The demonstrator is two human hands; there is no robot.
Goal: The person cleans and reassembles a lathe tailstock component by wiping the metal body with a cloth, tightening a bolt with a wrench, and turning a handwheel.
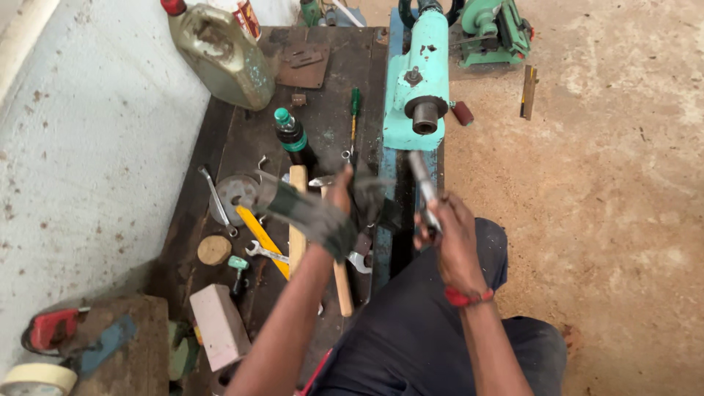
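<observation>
— Look at the grip first: the right hand (449, 231) is clenched around a grey metal rod (423, 187), which sticks up and away from the fist toward the machine.

— And the left hand (345, 198)?

— It is closed on a dark, dirty rag (312, 213) that trails off to the left over the bench. The two hands are near each other, just above the edge of the dark workbench (337, 81), with the person's dark trousers below them.

— Where does the rod point?

— Its tip is close under the round steel socket (425, 116) on the front of the turquoise machine (418, 66); I cannot tell whether they touch.

— Any containers?

— Two. A big, grimy jerrycan (224, 55) with a red cap stands at the far end of the bench by the wall; I cannot see what is in it. Nearer the hands stands a small dark bottle (292, 138) with a green cap, and its contents look dark.

— What else lies on the bench?

— A wooden handle (297, 220) lies under the left forearm, a yellow bar (262, 238) beside it, then a spanner (265, 253), a round wooden disc (214, 250) and a pale block (220, 325). A green screwdriver (354, 114) lies near the machine.
</observation>
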